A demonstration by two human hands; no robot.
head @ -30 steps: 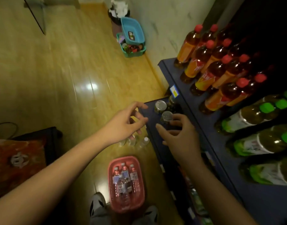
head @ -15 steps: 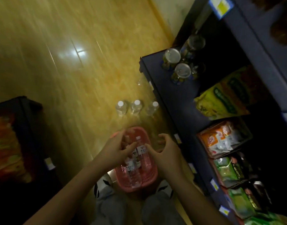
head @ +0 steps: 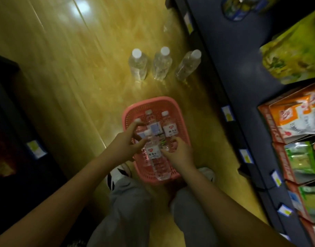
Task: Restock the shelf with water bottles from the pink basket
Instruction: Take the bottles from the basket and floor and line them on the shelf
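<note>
The lattice-walled basket [head: 178, 111] is pink; its bottles [head: 157, 157] are clear with white labels. White caps top the floor bottles [head: 161, 65] at twelve o'clock, on yellow-brown wood-grain floor [head: 64, 68]; the shelf [head: 224, 68] is navy.

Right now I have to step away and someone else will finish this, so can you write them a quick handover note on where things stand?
Left hand: in the pink basket, fingers curled on the labelled water bottle lying on top.
Right hand: also in the basket, gripping a bottle beside that one.
Basket: on the floor between the feet, with about four labelled bottles lying in it.
Three unlabelled bottles stand upright on the floor beyond the basket, next to the dark blue shelf.
Done: no water bottle shows on the shelf in this view.
Left: lift the gripped bottles out, place them on the shelf, then empty the basket.
</note>
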